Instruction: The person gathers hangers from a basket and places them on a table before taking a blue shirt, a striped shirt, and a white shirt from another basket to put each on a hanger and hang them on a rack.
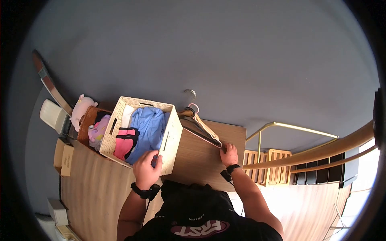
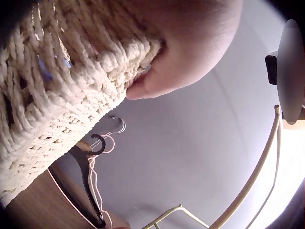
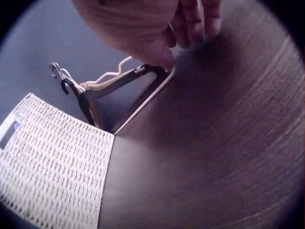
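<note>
Hangers (image 1: 208,130) rest on the wooden table (image 1: 197,160) beside the white woven basket (image 1: 173,140), which the left hand (image 1: 147,170) grips. The right hand (image 1: 229,154) is at their ends; whether it pinches them is unclear. Overlapping so closely, they could snag if one were pulled alone.

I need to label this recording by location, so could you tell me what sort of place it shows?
Probably a room in a home, perhaps a clothes-storage corner, though I cannot be certain. The woven basket of clothes, the hangers and the pink stuffed toy suggest it.
</note>
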Available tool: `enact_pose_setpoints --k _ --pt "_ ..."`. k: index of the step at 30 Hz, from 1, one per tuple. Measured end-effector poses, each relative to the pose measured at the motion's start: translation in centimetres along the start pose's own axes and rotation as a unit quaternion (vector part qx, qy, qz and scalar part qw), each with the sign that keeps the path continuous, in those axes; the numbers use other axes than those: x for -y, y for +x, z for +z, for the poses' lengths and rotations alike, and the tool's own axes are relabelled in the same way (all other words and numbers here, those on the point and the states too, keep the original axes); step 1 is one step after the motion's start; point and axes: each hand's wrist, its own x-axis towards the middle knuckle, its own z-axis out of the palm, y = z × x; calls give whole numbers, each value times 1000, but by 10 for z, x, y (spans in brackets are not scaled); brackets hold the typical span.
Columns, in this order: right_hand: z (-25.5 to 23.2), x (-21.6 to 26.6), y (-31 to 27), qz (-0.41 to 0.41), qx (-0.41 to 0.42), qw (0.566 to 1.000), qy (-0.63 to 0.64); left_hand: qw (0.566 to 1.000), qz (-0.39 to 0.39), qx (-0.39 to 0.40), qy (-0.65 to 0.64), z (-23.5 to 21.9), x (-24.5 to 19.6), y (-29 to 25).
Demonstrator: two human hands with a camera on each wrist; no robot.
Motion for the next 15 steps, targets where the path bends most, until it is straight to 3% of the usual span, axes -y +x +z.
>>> enact_pose_setpoints --k 4,10,13,15 --pt "7 1 -1 41 25 998 36 1000 5 2 -2 1 1 0" --pt "11 17 7 39 42 997 53 1000 -9 9 -3 1 1 -1" --pt "32 3 15 19 -4 999 31 1000 -5 8 2 0 0 0" --pt "23 11 17 44 17 999 18 1000 -4 10 5 -1 0 0"
